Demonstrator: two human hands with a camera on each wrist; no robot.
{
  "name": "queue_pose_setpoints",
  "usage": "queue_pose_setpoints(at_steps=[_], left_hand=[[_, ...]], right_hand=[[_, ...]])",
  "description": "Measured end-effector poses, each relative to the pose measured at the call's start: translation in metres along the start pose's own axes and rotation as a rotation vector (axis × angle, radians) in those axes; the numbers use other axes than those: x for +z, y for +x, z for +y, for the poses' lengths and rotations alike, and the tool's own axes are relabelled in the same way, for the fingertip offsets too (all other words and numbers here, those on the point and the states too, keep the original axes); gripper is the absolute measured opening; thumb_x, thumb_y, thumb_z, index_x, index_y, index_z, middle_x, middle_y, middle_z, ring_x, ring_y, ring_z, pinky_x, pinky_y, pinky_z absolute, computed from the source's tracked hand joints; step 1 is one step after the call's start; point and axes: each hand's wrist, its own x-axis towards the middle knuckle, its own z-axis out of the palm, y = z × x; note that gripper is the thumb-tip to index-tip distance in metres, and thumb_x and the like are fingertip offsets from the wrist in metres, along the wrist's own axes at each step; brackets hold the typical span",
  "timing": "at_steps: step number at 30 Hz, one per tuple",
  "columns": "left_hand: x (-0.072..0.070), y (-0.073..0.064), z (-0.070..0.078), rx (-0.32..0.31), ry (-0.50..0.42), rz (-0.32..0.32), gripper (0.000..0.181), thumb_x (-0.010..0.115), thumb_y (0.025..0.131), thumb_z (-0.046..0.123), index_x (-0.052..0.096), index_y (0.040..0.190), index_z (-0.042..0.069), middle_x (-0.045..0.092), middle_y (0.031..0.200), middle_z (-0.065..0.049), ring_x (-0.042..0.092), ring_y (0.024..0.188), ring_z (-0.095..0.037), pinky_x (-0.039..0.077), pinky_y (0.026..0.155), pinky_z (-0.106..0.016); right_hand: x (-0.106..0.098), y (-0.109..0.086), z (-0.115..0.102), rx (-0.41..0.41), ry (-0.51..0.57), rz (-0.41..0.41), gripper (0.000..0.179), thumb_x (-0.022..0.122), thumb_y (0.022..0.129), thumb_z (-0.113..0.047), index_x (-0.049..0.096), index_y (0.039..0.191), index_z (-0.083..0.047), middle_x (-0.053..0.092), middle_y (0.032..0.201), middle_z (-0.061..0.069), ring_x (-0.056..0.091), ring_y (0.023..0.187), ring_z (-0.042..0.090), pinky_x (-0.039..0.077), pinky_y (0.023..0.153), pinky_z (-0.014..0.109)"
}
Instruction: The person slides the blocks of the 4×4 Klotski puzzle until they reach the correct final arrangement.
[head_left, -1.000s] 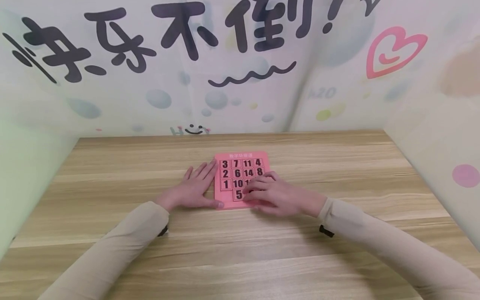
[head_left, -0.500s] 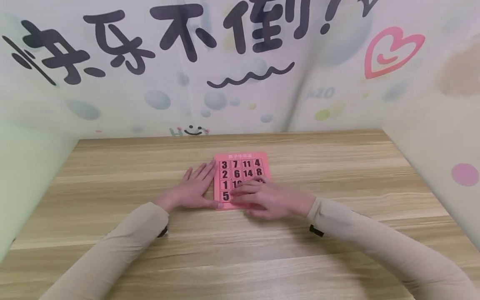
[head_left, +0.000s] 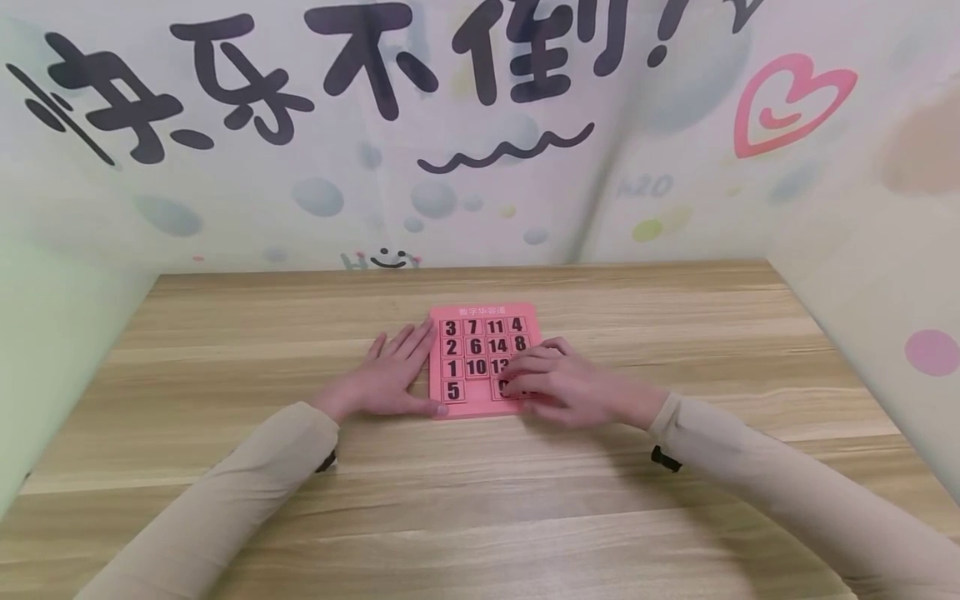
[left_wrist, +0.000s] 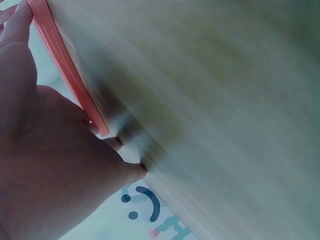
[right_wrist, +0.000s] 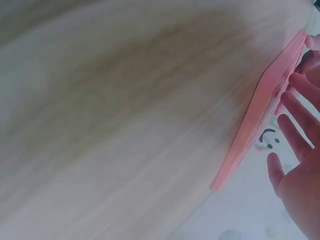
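The left hand [head_left: 382, 385], fingers straight and grasping nothing, lies along the left edge of the pink puzzle [head_left: 472, 410], mid-tabletop [head_left: 480, 517]. The right hand [head_left: 566, 387], fingers loosely bent, gripping nothing, covers lower-right tiles; a gap separates tile 5 [head_left: 453, 390] from tile 9 [head_left: 498, 396].

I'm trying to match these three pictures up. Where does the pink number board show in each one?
Head view: the pink number board is just below the picture's centre, numbers facing up.
Left wrist view: upper left, a slanting strip seen edge-on.
Right wrist view: right of centre, slanting towards the upper right.
Shared landmark: the drawn smiley face, visible in all three.
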Motion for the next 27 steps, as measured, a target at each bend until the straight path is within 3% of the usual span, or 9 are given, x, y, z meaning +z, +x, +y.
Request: queue_pose_setpoints(at_steps=[9, 19, 27], left_hand=[[0.0, 0.0, 0.0, -0.007, 0.001, 0.001, 0.112, 0.045, 0.07, 0.075, -0.005, 0.142, 0.005, -0.011, 0.148, -0.007, -0.007, 0.133, -0.029, -0.004, 0.103, -0.053], [-0.001, -0.002, 0.0, -0.011, 0.01, -0.006, 0.11, 0.045, 0.072, 0.073, -0.004, 0.142, 0.004, -0.012, 0.148, -0.008, -0.007, 0.133, -0.03, -0.003, 0.103, -0.053], [-0.001, -0.002, 0.0, -0.006, 0.001, -0.006, 0.11, 0.045, 0.072, 0.073, -0.005, 0.142, 0.004, -0.012, 0.147, -0.008, -0.006, 0.133, -0.03, -0.003, 0.103, -0.053]], right_hand=[[-0.001, -0.003, 0.002, -0.013, -0.016, 0.009, 0.022, 0.054, 0.087, -0.026, 0.063, 0.106, -0.019, 0.055, 0.117, -0.002, 0.042, 0.115, 0.019, 0.029, 0.092, 0.044], [0.006, 0.009, -0.011, 0.01, -0.046, -0.095, 0.041, 0.048, 0.089, -0.032, 0.048, 0.129, -0.02, 0.042, 0.134, -0.002, 0.031, 0.125, 0.021, 0.024, 0.1, 0.047], [0.008, 0.01, -0.012, 0.046, -0.04, -0.057, 0.039, 0.05, 0.088, -0.029, 0.051, 0.127, -0.021, 0.042, 0.134, -0.001, 0.03, 0.126, 0.021, 0.023, 0.098, 0.047]])
